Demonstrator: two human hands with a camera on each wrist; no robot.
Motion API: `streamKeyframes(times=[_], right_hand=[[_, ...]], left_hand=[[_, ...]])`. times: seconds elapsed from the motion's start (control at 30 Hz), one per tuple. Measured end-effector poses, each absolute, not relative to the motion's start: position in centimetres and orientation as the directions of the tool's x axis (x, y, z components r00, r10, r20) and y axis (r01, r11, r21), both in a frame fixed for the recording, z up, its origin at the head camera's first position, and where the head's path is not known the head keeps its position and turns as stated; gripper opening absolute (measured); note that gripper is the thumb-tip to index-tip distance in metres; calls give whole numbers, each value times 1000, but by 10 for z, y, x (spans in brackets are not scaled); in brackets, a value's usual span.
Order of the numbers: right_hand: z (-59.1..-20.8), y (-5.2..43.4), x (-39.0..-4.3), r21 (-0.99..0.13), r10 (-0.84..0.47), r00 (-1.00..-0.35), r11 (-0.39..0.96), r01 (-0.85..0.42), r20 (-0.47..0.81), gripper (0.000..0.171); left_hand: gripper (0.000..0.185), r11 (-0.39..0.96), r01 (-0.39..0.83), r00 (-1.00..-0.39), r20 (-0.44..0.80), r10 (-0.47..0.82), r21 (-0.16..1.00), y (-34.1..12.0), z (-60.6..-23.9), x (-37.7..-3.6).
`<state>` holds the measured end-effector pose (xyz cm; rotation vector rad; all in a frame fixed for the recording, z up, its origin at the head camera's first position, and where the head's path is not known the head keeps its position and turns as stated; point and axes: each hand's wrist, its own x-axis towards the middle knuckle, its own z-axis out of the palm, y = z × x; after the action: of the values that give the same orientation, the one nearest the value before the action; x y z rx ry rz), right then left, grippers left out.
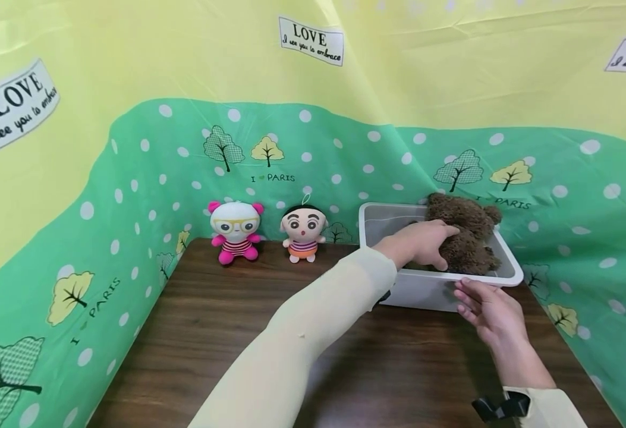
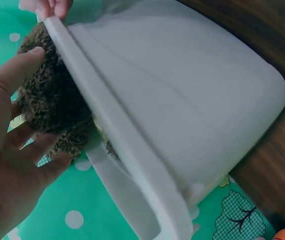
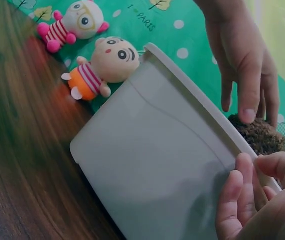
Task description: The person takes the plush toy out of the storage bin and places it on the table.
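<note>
Brown teddy bear (image 1: 469, 239) in grey bin (image 1: 425, 294), left hand (image 1: 425, 241) on it, right hand (image 1: 491, 315) at rim

Left hand: reaches across over the bin onto the bear, thumb and fingers spread, fingers fairly straight, touching the fur, not clenched round it. Left wrist view shows the thumb laid on the brown fur, other fingers apart further along the toy.

Right hand: grasping the bin by its front rim near the right corner. Thumb on the rim, fingers bent against the outer wall, as the right wrist view shows.

Bear: inside the bin, toward the right end, fluffy, top part rising above the back rim. Face not visible.

Bin: upright, white rim, grey inside, standing on the right part of the table near the back.

Sleeves: cream on both arms. Black strap (image 1: 500, 407) at the right wrist.

Left of the bin, two small toys at the table's back edge, apart from each other. Nearer the bin: boy doll (image 1: 303, 233), black hair, loop on top, striped shirt, orange bottoms. Further left: panda toy (image 1: 235, 232), white head, pink ears, yellow glasses, striped middle, pink limbs.

Table (image 1: 195, 315): dark brown wood grain. Behind and at the sides, cloth (image 1: 345, 148): green below with pale dots, trees and PARIS lettering, yellow above with LOVE labels.
</note>
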<state>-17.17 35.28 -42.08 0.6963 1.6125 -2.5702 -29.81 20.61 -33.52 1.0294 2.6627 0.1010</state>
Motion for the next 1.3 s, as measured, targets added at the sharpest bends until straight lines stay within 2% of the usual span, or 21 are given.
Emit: streamKeyframes(times=[0.2, 0.33, 0.57, 0.7, 1.0, 1.3], right_hand=[[-422, 354, -171, -859, 208, -903, -443, 257, -377, 5], [-421, 353, -171, -865, 215, -900, -427, 263, -379, 6], [-420, 350, -171, -872, 221, -896, -406, 274, -385, 7], [-420, 350, -170, -869, 226, -891, -408, 280, -393, 6], [-420, 349, -167, -862, 207, -900, -429, 269, -384, 5], [-419, 350, -168, -867, 218, -897, -418, 271, -385, 7]], left_hand=[[91, 741, 658, -709, -222, 670, 135, 211, -342, -296], [86, 728, 675, -697, -219, 682, 119, 212, -340, -299], [84, 737, 673, -713, -209, 670, 67, 216, -342, -298], [75, 739, 672, -721, -183, 668, 48, 219, -345, -297], [58, 752, 638, -738, -145, 659, 169, 216, -350, -298], [52, 747, 600, -767, -61, 639, 284, 202, -346, -306]])
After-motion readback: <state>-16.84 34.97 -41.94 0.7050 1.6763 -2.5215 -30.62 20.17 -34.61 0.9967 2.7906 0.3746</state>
